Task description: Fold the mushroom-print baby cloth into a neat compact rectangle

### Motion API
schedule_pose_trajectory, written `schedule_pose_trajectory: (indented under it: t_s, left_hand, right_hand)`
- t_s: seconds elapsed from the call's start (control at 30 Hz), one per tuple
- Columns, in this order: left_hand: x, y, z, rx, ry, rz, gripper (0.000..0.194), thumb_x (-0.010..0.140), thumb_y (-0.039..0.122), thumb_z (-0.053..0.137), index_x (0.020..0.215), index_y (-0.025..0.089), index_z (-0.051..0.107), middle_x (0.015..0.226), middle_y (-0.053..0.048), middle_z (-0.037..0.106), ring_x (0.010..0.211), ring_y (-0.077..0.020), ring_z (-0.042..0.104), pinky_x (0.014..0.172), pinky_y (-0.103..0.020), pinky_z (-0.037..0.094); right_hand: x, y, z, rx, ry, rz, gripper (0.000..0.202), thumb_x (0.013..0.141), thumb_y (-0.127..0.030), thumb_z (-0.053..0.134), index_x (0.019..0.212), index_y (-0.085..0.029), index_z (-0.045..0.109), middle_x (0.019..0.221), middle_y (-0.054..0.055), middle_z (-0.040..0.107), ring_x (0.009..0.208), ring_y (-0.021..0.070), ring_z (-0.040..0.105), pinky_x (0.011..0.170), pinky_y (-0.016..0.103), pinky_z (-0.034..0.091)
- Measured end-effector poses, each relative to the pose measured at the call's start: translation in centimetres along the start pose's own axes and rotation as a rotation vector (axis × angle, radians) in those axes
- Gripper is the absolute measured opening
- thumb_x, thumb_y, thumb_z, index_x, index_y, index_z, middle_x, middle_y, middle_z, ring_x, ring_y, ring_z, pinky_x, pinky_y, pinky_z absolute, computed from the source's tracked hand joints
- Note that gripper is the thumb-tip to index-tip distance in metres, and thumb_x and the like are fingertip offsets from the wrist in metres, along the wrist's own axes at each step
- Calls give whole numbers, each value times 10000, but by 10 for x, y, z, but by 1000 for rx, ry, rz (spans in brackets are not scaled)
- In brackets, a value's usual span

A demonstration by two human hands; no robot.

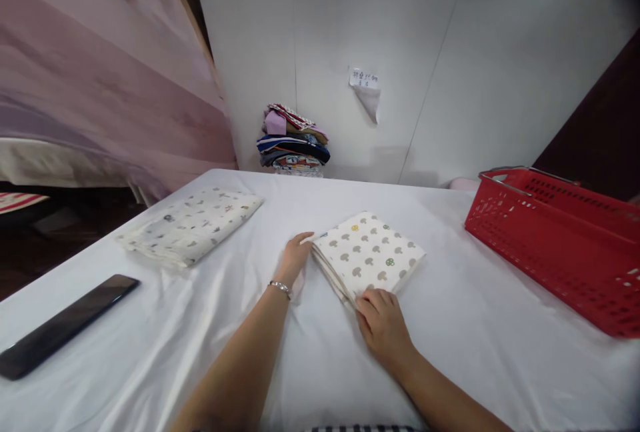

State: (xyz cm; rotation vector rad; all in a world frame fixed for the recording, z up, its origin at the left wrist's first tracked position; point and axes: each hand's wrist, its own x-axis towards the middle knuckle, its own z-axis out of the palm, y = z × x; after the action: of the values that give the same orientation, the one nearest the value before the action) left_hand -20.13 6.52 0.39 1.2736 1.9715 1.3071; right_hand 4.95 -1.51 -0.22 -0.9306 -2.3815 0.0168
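Note:
A cream cloth [370, 252] printed with grey mushrooms and a few yellow and green marks lies folded into a flat, several-layered square, turned cornerwise. My right hand [384, 325] grips its near corner, fingers curled over the top and thumb at the edge. At the cloth's left corner is my left hand [295, 260], with a silver bracelet on the wrist. Its visible fingers are stretched toward that corner and touch or nearly touch it; the rest of the fingers are partly hidden.
Another folded pale cloth [207, 222] with small prints lies at the left of the white-covered table [310, 379]. Nearer me is a black phone [70, 322]. A red perforated basket [550, 245] stands at right. Folded clothes [293, 139] are piled beyond the far edge, by the wall.

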Motion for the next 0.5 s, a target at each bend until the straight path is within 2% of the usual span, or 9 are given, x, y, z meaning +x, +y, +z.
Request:
schedule_pose_trajectory:
  t_s: [0.07,0.1,0.17,0.2,0.3,0.4,0.5]
  left_hand:
    - [-6,9,3,94,107,210,338,796,208,475,1096,208,630,1159,-62,631,1116,-211,539,935,-384,434]
    - [-11,14,6,166,125,346,325,822,227,471,1112,215,618,1227,-60,593,1203,-216,469,1003,-414,377]
    - [-21,22,16,330,30,554,324,861,296,477,1161,241,584,1316,-48,525,1300,-222,358,1084,-463,258]
    - [-25,23,21,407,-40,599,341,868,331,480,1190,253,562,1355,-46,487,1321,-230,326,1099,-483,216]
    - [-34,19,33,556,-164,542,392,877,412,462,1236,264,518,1401,-58,431,1329,-260,313,1082,-542,207]
    - [-34,11,37,600,-192,495,410,891,426,427,1266,271,486,1427,-52,395,1344,-262,287,1073,-560,207]
    - [-33,9,36,604,-184,498,415,888,428,435,1273,281,479,1430,-49,390,1347,-262,281,1078,-551,203]
  right_hand:
    - [1,0,0,-3,6,0,160,837,-118,433,875,-182,575,884,57,543,834,188,457,756,338,335]
    - [1,0,1,-6,9,-3,162,836,-120,434,873,-184,578,883,58,544,834,190,460,755,340,337]
    - [1,0,0,-8,3,-15,175,834,-117,432,890,-186,583,884,62,549,831,191,466,755,344,344]
    - [1,0,-1,-5,-5,-23,188,834,-113,428,910,-186,584,890,65,552,836,193,470,759,348,349]
    - [-2,0,-8,21,-59,-53,238,828,-106,426,997,-185,573,943,79,565,879,207,479,781,365,370]
    - [3,3,-22,93,-134,-56,219,825,-120,446,980,-197,580,948,71,575,880,205,494,781,365,400]
    - [26,13,-37,149,-107,-50,195,848,-136,427,884,-207,605,919,61,590,853,189,524,778,361,427]
